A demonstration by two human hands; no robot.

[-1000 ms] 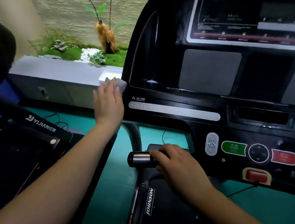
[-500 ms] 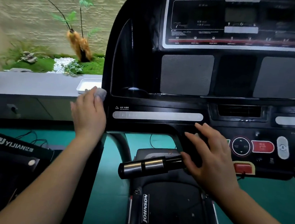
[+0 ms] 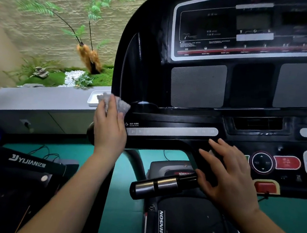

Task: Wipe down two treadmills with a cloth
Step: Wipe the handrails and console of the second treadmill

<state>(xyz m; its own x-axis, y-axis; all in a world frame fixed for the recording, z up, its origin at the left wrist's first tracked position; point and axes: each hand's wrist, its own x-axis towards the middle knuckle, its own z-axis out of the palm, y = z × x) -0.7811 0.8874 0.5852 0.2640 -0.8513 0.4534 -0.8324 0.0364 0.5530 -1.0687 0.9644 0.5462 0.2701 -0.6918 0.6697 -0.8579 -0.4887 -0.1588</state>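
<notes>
Two treadmills in sight, one cloth. That cloth (image 3: 120,103) is a small grey rag, bunched up, sitting at the left edge of the Johnson treadmill (image 3: 252,82) console, where the gloss black side meets the shelf under the speaker panels (image 3: 198,85). The person's left hand (image 3: 109,131) grips it betw. thumb & fingers, w/ a tuft poking out past the fingertips.

It looks soft, light & floppy, no stiffness at all. I'd guess it only wipes where fingers press it flat. Best held as a wad w/ fingertips behind it, not by a corner. Prob. slides easy on the gloss trim & drags a bit on matte parts. Can't tell if it's damp.

The right hand (image 3: 225,176) is spread, fingers straight, lying flat on the lower console just left of the arrow pad (image 3: 262,162), thumb beside the end of the pulse grip (image 3: 159,186). It holds nothing.

Count:
- Treadmills 2: the Johnson in front, the Yijian treadmill (image 3: 26,162) to the left, only its dark arm & frame showing.
- Cloth 1.
- Hands 2.
- Speaker panels 2.
- Red buttons (image 3: 287,162) 2.
- Pulse grip 1 in view, w/ two metal bands.
- White tray (image 3: 92,99) 1, on the grey ledge (image 3: 39,97) behind the cloth.
</notes>
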